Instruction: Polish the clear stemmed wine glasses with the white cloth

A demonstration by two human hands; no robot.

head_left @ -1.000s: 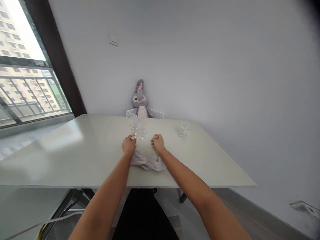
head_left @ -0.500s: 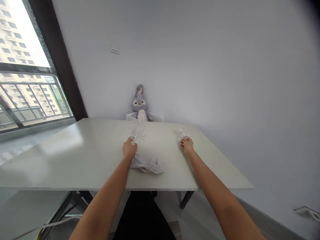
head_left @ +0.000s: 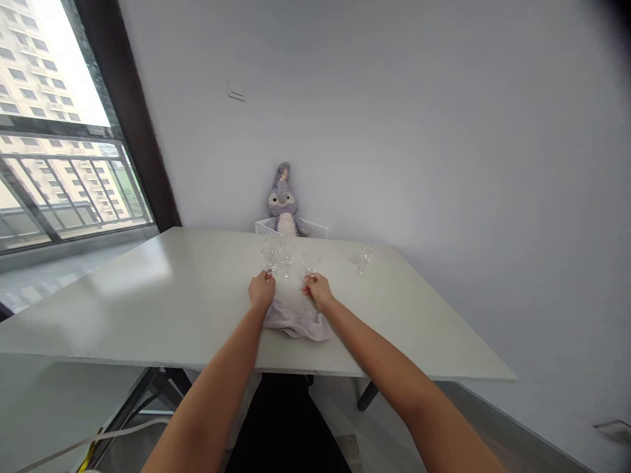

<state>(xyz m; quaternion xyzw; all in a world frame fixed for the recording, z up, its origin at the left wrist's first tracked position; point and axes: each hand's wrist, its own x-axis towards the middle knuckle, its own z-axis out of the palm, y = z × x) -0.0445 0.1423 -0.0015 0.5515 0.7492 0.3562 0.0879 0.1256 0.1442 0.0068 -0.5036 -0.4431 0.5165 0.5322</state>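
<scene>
Glass cup (head_left: 309, 264) has just come from the right to mid-frame, pinched in the right hand (head_left: 319, 290). Now it is near another cup (head_left: 270, 254), pinched low by the left hand's (head_left: 261, 289) fingers.

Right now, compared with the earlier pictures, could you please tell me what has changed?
The right hand reached right, took hold of a stemmed glass there and brought it left, nearer the left group of glasses. The left hand stayed beside that group; the cloth and plush toy stayed put.

Glass (head_left: 309, 264) partly behind right fingers (head_left: 312, 282)
</scene>
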